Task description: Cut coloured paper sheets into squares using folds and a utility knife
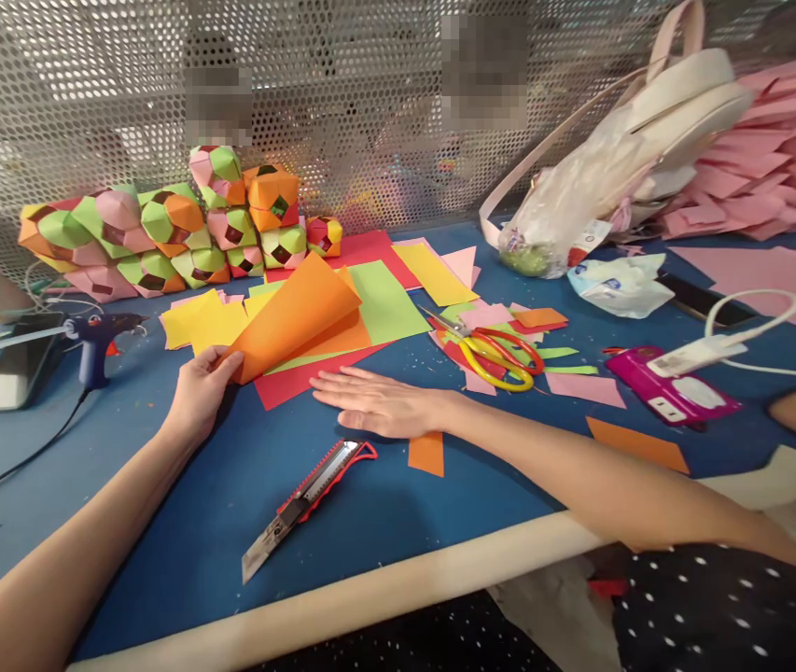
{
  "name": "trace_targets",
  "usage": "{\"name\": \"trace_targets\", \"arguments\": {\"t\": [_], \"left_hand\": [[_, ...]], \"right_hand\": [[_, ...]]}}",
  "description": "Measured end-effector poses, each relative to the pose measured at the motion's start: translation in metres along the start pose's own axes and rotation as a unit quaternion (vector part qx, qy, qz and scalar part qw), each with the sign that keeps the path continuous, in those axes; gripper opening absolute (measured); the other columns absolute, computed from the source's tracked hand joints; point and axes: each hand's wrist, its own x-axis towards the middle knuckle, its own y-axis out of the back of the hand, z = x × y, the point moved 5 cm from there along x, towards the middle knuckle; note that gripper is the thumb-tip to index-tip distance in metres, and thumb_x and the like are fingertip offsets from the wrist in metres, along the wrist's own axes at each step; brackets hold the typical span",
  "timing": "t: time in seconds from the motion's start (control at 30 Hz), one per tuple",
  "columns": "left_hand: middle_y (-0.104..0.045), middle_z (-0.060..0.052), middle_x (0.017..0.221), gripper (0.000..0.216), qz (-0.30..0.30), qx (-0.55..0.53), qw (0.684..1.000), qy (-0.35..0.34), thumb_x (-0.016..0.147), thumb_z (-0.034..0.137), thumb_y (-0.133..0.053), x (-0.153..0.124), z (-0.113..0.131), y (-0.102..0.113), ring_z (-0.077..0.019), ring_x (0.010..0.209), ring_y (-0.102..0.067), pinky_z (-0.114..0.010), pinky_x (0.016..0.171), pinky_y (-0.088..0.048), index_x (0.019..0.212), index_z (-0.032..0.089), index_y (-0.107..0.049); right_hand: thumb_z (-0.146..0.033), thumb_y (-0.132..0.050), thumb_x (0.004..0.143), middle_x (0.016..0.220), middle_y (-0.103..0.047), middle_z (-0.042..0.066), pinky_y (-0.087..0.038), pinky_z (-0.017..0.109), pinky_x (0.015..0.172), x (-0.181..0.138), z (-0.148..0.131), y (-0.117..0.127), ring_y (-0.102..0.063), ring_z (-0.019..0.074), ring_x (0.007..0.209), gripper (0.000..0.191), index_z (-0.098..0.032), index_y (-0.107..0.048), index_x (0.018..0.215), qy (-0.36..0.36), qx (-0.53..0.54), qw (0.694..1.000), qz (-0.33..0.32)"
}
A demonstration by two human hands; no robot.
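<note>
My left hand (pixel 202 387) pinches the near left corner of an orange paper sheet (pixel 296 317), which curls up off the pile. Beneath it lie a green sheet (pixel 390 303) and a red sheet (pixel 292 387), partly covered. My right hand (pixel 380 399) rests flat on the blue table, fingers stretched toward the red sheet, with a small orange paper piece (pixel 426 455) partly under its wrist. In front of both hands lies a red box cutter (pixel 310 495), its blade out and pointing toward the near left.
Folded paper balls (pixel 174 224) are stacked along the perforated metal screen (pixel 384 121). A glue gun (pixel 94 345) stands at left. Scissors (pixel 492 355) lie on paper scraps at right, beside a purple power strip (pixel 674 385). Farther back are a white bag (pixel 670 112) and pink papers (pixel 775 159).
</note>
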Motion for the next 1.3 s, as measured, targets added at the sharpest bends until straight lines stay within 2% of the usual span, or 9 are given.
{"name": "trace_targets", "arguments": {"t": [0.13, 0.23, 0.37, 0.57, 0.8, 0.93, 1.07, 1.2, 1.3], "left_hand": [[-0.063, 0.001, 0.071, 0.020, -0.008, 0.001, 1.000, -0.004, 0.068, 0.037, -0.069, -0.001, 0.001, 0.000, -0.0125, 0.063, -0.054, -0.021, 0.058, -0.042, 0.075, 0.018, -0.064], [-0.063, 0.001, 0.072, 0.019, -0.012, 0.002, 1.000, -0.007, 0.068, 0.036, -0.069, 0.000, 0.000, -0.001, -0.0127, 0.064, -0.054, -0.021, 0.058, -0.042, 0.075, 0.019, -0.065], [-0.062, 0.001, 0.070, 0.020, -0.012, 0.019, 1.000, -0.021, 0.070, 0.036, -0.069, 0.003, -0.003, -0.002, -0.0126, 0.063, -0.053, -0.021, 0.057, -0.041, 0.076, 0.018, -0.066], [-0.060, 0.001, 0.068, 0.016, -0.018, 0.014, 0.999, -0.030, 0.071, 0.034, -0.069, 0.002, -0.003, 0.000, -0.0123, 0.062, -0.051, -0.021, 0.057, -0.040, 0.074, 0.018, -0.064], [-0.062, 0.001, 0.070, 0.017, -0.021, 0.023, 0.999, -0.020, 0.071, 0.034, -0.068, 0.000, 0.000, -0.002, -0.0128, 0.064, -0.052, -0.022, 0.059, -0.040, 0.075, 0.018, -0.064], [-0.061, 0.001, 0.070, 0.017, -0.018, 0.030, 0.999, -0.027, 0.071, 0.035, -0.069, 0.003, -0.001, -0.002, -0.0129, 0.064, -0.051, -0.022, 0.059, -0.040, 0.075, 0.018, -0.065], [-0.062, 0.001, 0.070, 0.019, -0.019, 0.056, 0.998, -0.035, 0.071, 0.037, -0.068, 0.003, -0.003, 0.001, -0.0140, 0.065, -0.054, -0.023, 0.060, -0.042, 0.075, 0.019, -0.064], [-0.064, 0.001, 0.072, 0.020, -0.009, 0.072, 0.997, -0.038, 0.071, 0.038, -0.067, 0.002, -0.003, 0.001, -0.0138, 0.066, -0.055, -0.024, 0.061, -0.043, 0.076, 0.019, -0.065], [-0.062, 0.001, 0.068, 0.020, -0.004, 0.063, 0.997, -0.039, 0.070, 0.037, -0.067, 0.004, -0.006, -0.001, -0.0131, 0.063, -0.054, -0.024, 0.058, -0.042, 0.076, 0.018, -0.065]], "right_hand": [[-0.060, -0.034, 0.098, 0.158, -0.025, 0.006, -0.020, 0.048, 0.121, -0.049, 0.036, 0.007, -0.024, 0.0234, 0.146, 0.066, -0.022, -0.030, 0.152, -0.079, -0.117, 0.989, 0.053], [-0.065, -0.039, 0.094, 0.150, -0.040, 0.016, -0.023, 0.058, 0.117, -0.096, 0.055, 0.028, -0.033, 0.0331, 0.141, 0.075, -0.013, -0.041, 0.147, -0.167, -0.232, 0.948, 0.140], [-0.057, -0.036, 0.098, 0.145, -0.046, 0.018, -0.023, 0.061, 0.116, -0.112, 0.044, 0.042, -0.035, 0.0341, 0.140, 0.065, -0.011, -0.047, 0.142, -0.223, -0.304, 0.902, 0.211], [-0.056, -0.034, 0.099, 0.156, -0.029, 0.012, -0.028, 0.049, 0.118, -0.066, 0.031, 0.009, -0.025, 0.0251, 0.145, 0.067, -0.014, -0.034, 0.150, -0.168, -0.200, 0.958, 0.116], [-0.062, -0.033, 0.096, 0.153, -0.034, 0.018, -0.032, 0.058, 0.114, -0.122, 0.064, 0.026, -0.030, 0.0337, 0.142, 0.071, -0.014, -0.037, 0.149, -0.274, -0.191, 0.932, 0.141], [-0.055, -0.026, 0.101, 0.153, -0.034, 0.020, -0.029, 0.056, 0.116, -0.116, 0.033, 0.022, -0.027, 0.0311, 0.144, 0.067, -0.008, -0.039, 0.147, -0.271, -0.198, 0.929, 0.153], [-0.061, -0.031, 0.098, 0.160, -0.018, 0.009, -0.021, 0.050, 0.121, -0.096, -0.002, -0.005, -0.014, 0.0254, 0.148, 0.072, -0.017, -0.023, 0.154, -0.175, -0.162, 0.970, 0.039], [-0.062, -0.032, 0.097, 0.160, -0.017, 0.011, -0.023, 0.049, 0.120, -0.127, 0.007, -0.002, -0.016, 0.0275, 0.147, 0.076, -0.013, -0.022, 0.154, -0.244, -0.176, 0.953, 0.021], [-0.059, -0.037, 0.096, 0.149, -0.038, 0.023, -0.029, 0.057, 0.115, -0.153, 0.011, 0.016, -0.034, 0.0369, 0.140, 0.075, -0.001, -0.044, 0.142, -0.299, -0.260, 0.916, 0.069]]}}
